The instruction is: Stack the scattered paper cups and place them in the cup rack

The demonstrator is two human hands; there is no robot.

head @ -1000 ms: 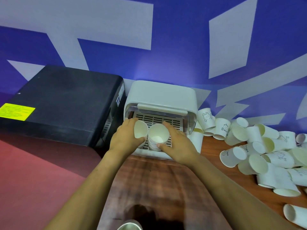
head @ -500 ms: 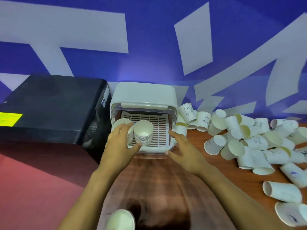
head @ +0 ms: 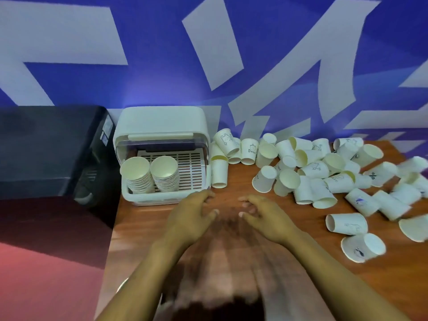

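Both bare hands, left hand point(head: 188, 218) and right hand point(head: 266, 216), hover loosely curled and empty over the brown wooden table point(head: 231, 188) before a blue-and-white patterned wall point(head: 162, 66). Behind the left hand, the white plastic cup rack point(head: 162, 126) holds two paper cup stacks point(head: 150, 173); scattered white paper cups point(head: 324, 177) lie rightward.

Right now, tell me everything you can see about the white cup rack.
The cup rack is a cream-white box, plastic by the look, with rounded corners. Its clear front cover is raised, baring a slotted tray. Two cup stacks stand upright side by side at its left front. It sits on the wooden table against the wall, beside a black appliance. Neither hand touches it.
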